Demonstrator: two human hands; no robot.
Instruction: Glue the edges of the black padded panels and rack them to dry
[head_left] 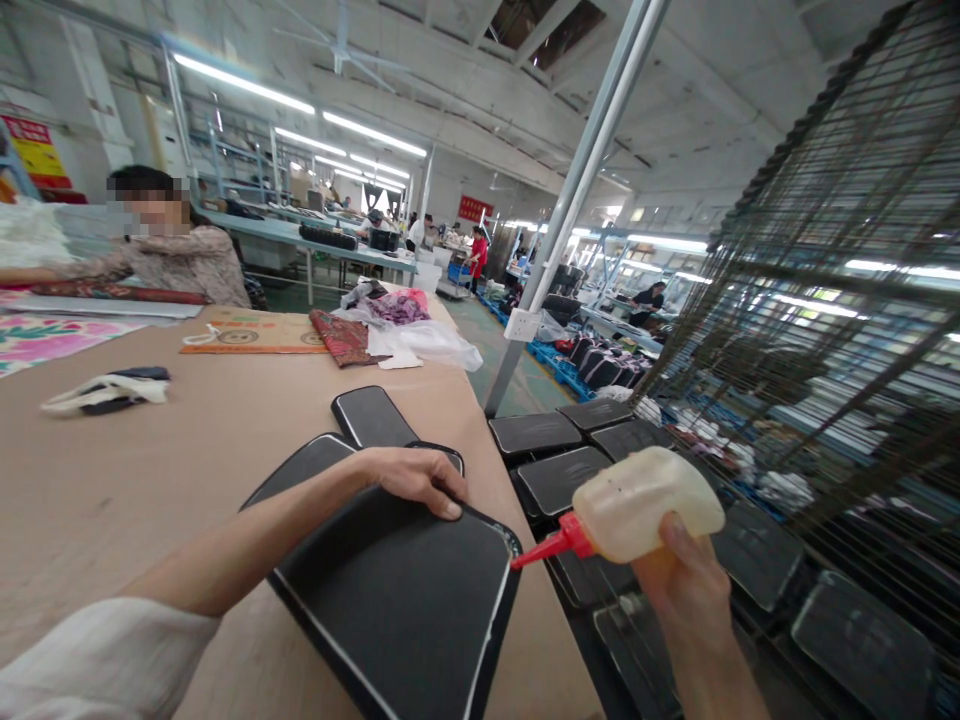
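My left hand (421, 478) grips the far edge of a black panel (405, 590) with rounded corners, thumb on top and fingers curled over the edge. A whitish line runs along the panel's border. In my right hand (690, 590) is a translucent squeeze bottle (645, 500) of pale yellowish liquid, lying nearly level. Its red nozzle (541, 548) points left, with the tip at the panel's upper right corner; whether it touches I cannot tell. Behind my left hand lie another black panel (307, 468) and a smaller black piece (373, 416).
More black panels (551, 432) stand stacked right of the brown table (217, 420). A metal post (570, 200) rises beyond its edge, and a wire rack (847, 220) stands at right. Cloth scraps (112, 390) and a plastic bag (442, 340) lie on the table. A person (176, 255) sits at far left.
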